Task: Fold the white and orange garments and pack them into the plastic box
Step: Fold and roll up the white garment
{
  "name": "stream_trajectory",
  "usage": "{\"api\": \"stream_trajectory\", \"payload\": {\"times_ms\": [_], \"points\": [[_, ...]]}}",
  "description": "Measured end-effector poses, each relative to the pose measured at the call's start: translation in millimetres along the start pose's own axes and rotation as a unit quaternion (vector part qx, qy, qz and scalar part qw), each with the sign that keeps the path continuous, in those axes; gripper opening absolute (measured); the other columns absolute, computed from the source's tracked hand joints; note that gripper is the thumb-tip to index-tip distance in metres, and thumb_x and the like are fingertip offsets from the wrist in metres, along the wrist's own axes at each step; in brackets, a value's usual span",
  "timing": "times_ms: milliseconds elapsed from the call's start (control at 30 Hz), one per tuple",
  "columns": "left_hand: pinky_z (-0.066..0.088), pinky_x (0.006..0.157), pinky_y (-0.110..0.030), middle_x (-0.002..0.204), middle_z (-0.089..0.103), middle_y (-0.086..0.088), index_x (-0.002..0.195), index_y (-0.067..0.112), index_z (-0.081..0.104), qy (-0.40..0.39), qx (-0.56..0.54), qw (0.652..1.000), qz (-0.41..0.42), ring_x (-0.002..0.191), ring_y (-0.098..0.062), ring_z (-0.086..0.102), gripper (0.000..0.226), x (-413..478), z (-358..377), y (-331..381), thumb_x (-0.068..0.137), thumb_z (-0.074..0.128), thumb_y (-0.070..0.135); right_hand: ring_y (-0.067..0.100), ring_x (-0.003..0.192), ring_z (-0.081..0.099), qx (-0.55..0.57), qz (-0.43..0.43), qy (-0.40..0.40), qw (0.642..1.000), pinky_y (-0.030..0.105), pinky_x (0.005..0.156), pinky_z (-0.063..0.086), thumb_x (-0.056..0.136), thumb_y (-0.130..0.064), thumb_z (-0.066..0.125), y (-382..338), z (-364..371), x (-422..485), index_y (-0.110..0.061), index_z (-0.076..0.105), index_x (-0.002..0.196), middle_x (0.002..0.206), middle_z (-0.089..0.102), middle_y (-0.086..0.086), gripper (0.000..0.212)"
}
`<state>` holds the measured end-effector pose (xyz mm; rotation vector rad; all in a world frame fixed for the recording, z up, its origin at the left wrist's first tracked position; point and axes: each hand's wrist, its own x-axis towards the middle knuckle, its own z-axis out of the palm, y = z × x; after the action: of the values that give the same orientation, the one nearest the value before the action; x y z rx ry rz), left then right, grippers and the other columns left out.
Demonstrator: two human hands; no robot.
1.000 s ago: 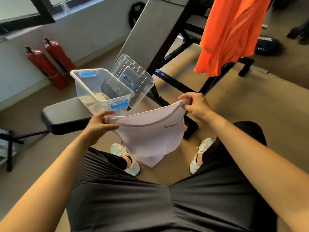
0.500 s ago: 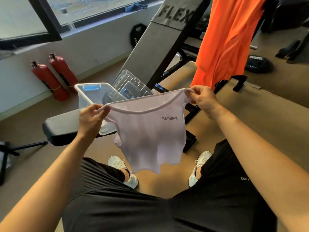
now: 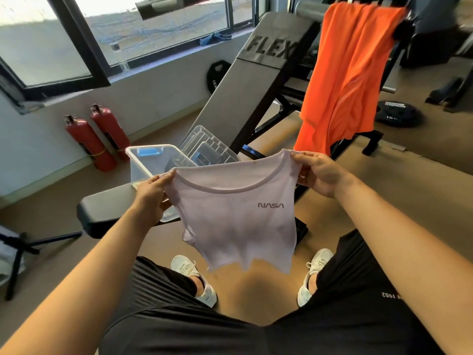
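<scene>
Left hand (image 3: 151,193): pinches one shoulder of the white NASA top (image 3: 238,221).
Right hand (image 3: 320,172): pinches the other shoulder; the top hangs spread between both.
Plastic box (image 3: 143,162): open, behind the top; contents unclear.
Orange garment (image 3: 345,73): draped over a rack (image 3: 311,7), well apart.

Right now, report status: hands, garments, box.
Left hand and right hand pinch white garment by its shoulders, hanging unfolded. Orange garment hangs beyond, untouched. Plastic box open on bench.
</scene>
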<state>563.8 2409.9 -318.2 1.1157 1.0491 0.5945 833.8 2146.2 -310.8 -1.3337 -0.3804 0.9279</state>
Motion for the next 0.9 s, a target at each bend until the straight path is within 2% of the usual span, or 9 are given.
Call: {"api": "stream_trajectory", "payload": {"times_ms": [67,133,233,300,367,467,600,767,900], "points": [[0.060,0.073,-0.036,0.117,0.068,-0.009,0.118,0.010,0.066,0.009,0.002,1.000,0.002,0.092,-0.024,0.069,0.040,-6,8,2,0.087,0.076,0.034,0.020,0.085,0.067,-0.003,-0.015,0.034,0.999,0.031,0.069,0.057,0.093,-0.025,0.069,-1,4,0,-0.008,0.071,0.112,0.091,0.070,0.002,0.026],[0.059,0.074,-0.037,0.113,0.067,-0.010,0.104,0.012,0.067,0.004,0.023,1.000,0.018,0.091,-0.026,0.068,0.025,-15,18,3,0.090,0.074,0.032,0.020,0.081,0.066,-0.037,-0.049,0.084,0.995,0.030,0.062,0.056,0.091,-0.024,0.072,1,14,-1,-0.013,0.070,0.090,0.086,0.070,0.002,0.011],[0.058,0.066,-0.035,0.097,0.068,-0.010,0.090,0.013,0.068,-0.018,0.045,0.998,0.038,0.081,-0.026,0.067,0.014,-33,40,2,0.092,0.073,0.026,0.016,0.068,0.061,-0.097,-0.119,0.150,0.977,0.033,0.060,0.058,0.086,-0.027,0.079,6,37,-2,-0.016,0.064,0.068,0.076,0.065,0.005,0.025],[0.057,0.056,-0.030,0.087,0.069,-0.009,0.090,0.010,0.069,-0.031,0.052,0.997,0.041,0.071,-0.023,0.068,0.013,-46,54,-1,0.092,0.072,0.022,0.018,0.067,0.058,-0.136,-0.146,0.176,0.964,0.046,0.067,0.059,0.081,-0.034,0.082,12,49,-1,-0.015,0.065,0.064,0.071,0.062,0.006,0.030],[0.058,0.055,-0.029,0.087,0.072,-0.012,0.095,0.006,0.071,-0.046,0.059,0.996,0.045,0.072,-0.025,0.071,0.016,-57,66,-5,0.091,0.072,0.021,0.016,0.066,0.058,-0.159,-0.159,0.190,0.956,0.053,0.071,0.060,0.079,-0.038,0.081,16,59,-3,-0.015,0.069,0.065,0.067,0.064,0.002,0.030],[0.061,0.062,-0.031,0.088,0.074,-0.012,0.094,0.006,0.072,-0.071,0.063,0.994,0.047,0.077,-0.026,0.073,0.017,-71,83,-12,0.091,0.073,0.023,0.016,0.064,0.064,-0.167,-0.171,0.193,0.952,0.050,0.071,0.062,0.083,-0.034,0.080,22,78,-16,-0.011,0.075,0.074,0.068,0.071,0.003,0.026],[0.063,0.072,-0.033,0.095,0.076,-0.014,0.093,0.006,0.072,-0.098,0.071,0.991,0.050,0.087,-0.027,0.075,0.020,-83,97,-23,0.093,0.071,0.025,0.027,0.082,0.075,-0.154,-0.176,0.149,0.961,0.045,0.076,0.063,0.087,-0.025,0.078,36,91,-33,-0.008,0.080,0.090,0.082,0.078,0.007,0.017],[0.061,0.072,-0.026,0.097,0.077,-0.011,0.099,0.009,0.074,-0.128,0.058,0.988,0.056,0.088,-0.022,0.077,0.022,-93,103,-36,0.095,0.067,0.030,0.016,0.089,0.076,-0.197,-0.187,0.074,0.959,0.037,0.079,0.064,0.089,-0.024,0.074,49,94,-46,-0.008,0.078,0.106,0.091,0.079,0.004,0.023],[0.061,0.074,-0.026,0.101,0.078,-0.015,0.110,0.006,0.074,-0.155,0.034,0.986,0.042,0.090,-0.022,0.077,0.027,-98,104,-42,0.097,0.064,0.028,0.008,0.089,0.074,-0.267,-0.220,0.040,0.938,0.020,0.073,0.061,0.084,-0.030,0.078,54,92,-56,-0.014,0.074,0.114,0.100,0.077,-0.001,0.034]]}}
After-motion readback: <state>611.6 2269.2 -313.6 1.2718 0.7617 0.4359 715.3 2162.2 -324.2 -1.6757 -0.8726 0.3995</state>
